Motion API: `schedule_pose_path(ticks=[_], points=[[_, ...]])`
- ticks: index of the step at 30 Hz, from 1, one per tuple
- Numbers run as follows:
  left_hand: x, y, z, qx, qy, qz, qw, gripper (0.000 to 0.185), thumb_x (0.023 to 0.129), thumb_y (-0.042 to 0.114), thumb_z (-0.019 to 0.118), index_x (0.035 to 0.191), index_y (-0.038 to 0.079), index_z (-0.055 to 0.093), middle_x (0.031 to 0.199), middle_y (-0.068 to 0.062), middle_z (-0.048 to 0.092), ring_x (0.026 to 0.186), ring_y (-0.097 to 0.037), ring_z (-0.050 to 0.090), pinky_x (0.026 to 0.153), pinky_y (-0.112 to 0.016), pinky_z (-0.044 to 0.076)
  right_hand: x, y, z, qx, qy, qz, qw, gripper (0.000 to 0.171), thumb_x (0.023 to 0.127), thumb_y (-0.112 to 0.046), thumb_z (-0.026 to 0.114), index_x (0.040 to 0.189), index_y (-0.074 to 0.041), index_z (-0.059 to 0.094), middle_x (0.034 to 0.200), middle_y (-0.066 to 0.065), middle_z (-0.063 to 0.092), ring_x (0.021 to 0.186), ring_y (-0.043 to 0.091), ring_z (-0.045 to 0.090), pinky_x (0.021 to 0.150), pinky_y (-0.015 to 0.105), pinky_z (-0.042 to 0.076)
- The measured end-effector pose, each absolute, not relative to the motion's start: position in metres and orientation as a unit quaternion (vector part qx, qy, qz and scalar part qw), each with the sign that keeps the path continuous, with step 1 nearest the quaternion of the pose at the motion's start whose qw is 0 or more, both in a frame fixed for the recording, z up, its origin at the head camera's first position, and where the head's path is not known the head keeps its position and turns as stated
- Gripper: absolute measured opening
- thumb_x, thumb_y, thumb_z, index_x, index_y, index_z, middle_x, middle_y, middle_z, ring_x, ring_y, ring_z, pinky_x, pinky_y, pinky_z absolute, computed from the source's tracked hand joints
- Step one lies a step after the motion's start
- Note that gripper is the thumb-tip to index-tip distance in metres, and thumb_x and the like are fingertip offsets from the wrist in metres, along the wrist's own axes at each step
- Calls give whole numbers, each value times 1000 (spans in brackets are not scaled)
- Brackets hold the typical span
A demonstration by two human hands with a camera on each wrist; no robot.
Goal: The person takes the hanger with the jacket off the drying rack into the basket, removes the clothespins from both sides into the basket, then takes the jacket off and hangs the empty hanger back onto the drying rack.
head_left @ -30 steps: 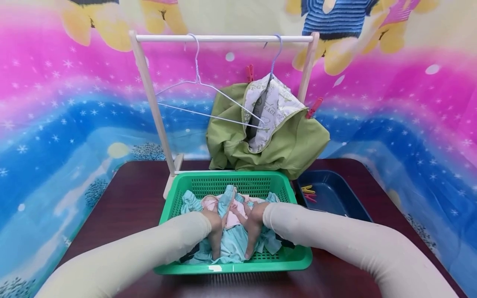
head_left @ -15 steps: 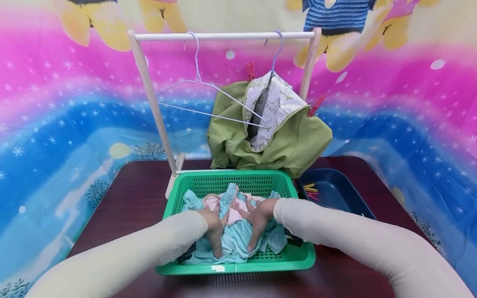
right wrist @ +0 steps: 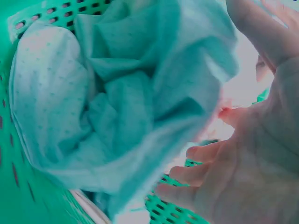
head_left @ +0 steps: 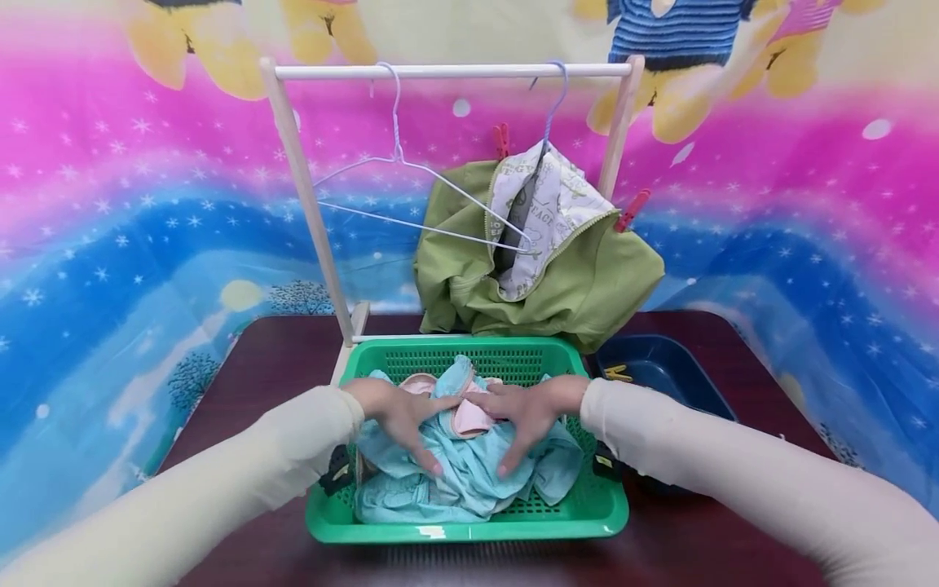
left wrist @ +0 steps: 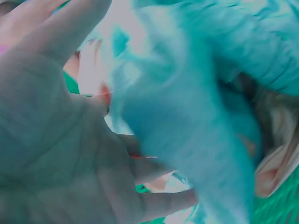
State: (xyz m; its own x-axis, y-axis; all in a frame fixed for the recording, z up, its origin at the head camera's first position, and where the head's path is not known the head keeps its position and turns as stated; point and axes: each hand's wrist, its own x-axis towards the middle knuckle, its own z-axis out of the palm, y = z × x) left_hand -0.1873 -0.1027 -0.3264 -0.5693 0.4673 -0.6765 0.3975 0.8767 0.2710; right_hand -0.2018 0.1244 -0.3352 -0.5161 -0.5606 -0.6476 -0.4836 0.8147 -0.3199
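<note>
Lying crumpled beneath the spread fingers [head_left: 499, 401]: turquoise garment [head_left: 469, 474].

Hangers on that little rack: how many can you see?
2. One bare hanger hangs left of the rail's middle; the second hanger hangs toward the right end, its hook showing above the green jacket. Any others inside the jacket would be hidden.

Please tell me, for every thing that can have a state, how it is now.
Left hand, thumb spread from the fingers
Right hand, likewise
Turquoise garment, crumpled
Pink cloth, rumpled
Green basket, upright, partly filled
Pale hanger, hanging without a garment
Green jacket, hanging, unzipped at the top
Red clothespins, clipped at the jacket
Blue tray, holding a yellow clothespin
Rack, standing upright
</note>
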Motion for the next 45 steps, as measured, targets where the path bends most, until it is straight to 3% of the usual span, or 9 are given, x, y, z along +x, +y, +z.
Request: schedule_pose_path(ticks=[5,9,17,27,30,38,45], points=[[-200,-119,-306,284,864,195,367,84,101,41,60,164,18,9,170,-13,17,156,-34,23,123,-54,26,-208,136,-321,-341,865,-153,334,90,96,-45,67,163,-16,15,169,12,18,156,31,20,123,53,26],[-212,-137,-295,286,869,259,310,70,106,35,52,161,7,19,161,-23,34,148,-40,37,117,-55,36,-212,143,-313,-361,874,-181,270,71,101,-39,61,158,-8,32,162,14,36,149,34,37,118,54,35],[-238,-177,-278,231,899,364,75,43,105,20,53,144,0,49,138,-26,60,127,-40,59,106,-54,48,-214,158,-295,-354,897,-214,156,55,101,-33,62,147,-6,49,146,13,56,133,33,55,106,53,47],[-262,-199,-263,47,883,428,-185,30,104,19,52,125,2,65,120,-21,68,109,-30,63,96,-44,51,-217,178,-275,-318,918,-239,-8,39,99,-23,66,132,-4,63,130,16,67,121,33,62,103,53,48],[-268,-203,-262,7,870,434,-234,29,103,19,52,123,2,65,119,-19,68,107,-27,63,95,-41,51,-218,182,-271,-304,920,-244,-36,33,99,-21,65,128,-4,66,126,16,69,117,33,63,99,53,50],[-289,-214,-253,-84,846,455,-265,36,101,23,51,135,10,55,135,-12,60,119,-22,60,100,-37,52,-221,193,-262,-272,928,-247,-65,28,101,-22,62,124,-7,68,124,13,68,115,32,62,94,54,51],[-299,-220,-248,-95,866,446,-204,55,103,32,48,154,15,36,150,-13,52,132,-29,56,103,-44,52,-221,203,-258,-268,923,-253,-110,27,102,-21,60,122,-5,69,119,12,70,110,30,63,92,51,52]])
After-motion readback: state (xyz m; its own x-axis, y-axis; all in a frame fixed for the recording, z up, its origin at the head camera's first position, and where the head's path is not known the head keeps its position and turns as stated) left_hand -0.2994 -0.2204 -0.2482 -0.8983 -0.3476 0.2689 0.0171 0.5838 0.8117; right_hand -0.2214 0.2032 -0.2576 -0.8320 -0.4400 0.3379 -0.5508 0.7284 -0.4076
